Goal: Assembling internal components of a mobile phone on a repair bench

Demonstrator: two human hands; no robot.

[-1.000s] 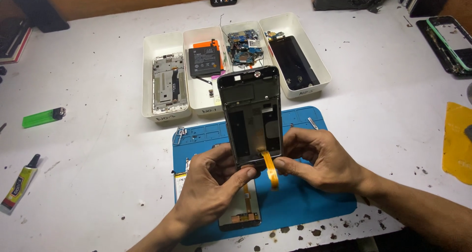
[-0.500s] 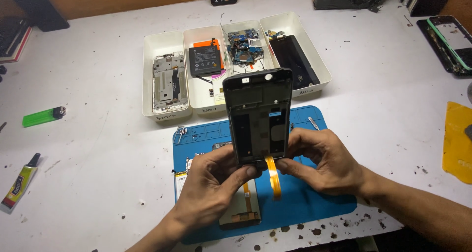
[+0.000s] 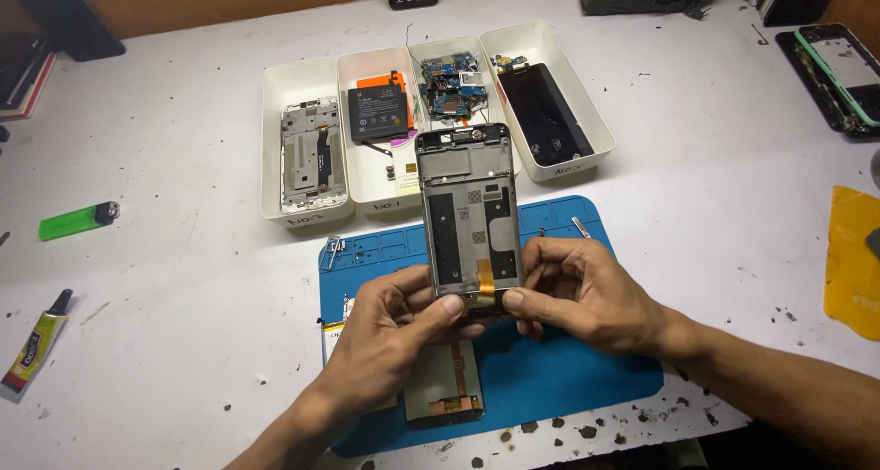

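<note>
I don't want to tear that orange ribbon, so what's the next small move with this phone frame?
Probably feed the orange ribbon gently through the frame's bottom slot. Both hands, left hand and right hand, pinch the phone frame at its lower edge, where the ribbon is bent.

Two hands: the left hand [image 3: 390,337] and the right hand [image 3: 587,291], their fingers [image 3: 446,307] pinching one phone frame [image 3: 469,215] at its lower end. Beyond the fingers sit four white trays [image 3: 275,149] in a row. Under the hands lies one blue mat [image 3: 568,378]. Far left of the fingers on the tabletop [image 3: 183,278] are one green lighter [image 3: 75,221] and one glue tube [image 3: 35,346]. Far right lies one yellow cloth [image 3: 854,259].
</note>
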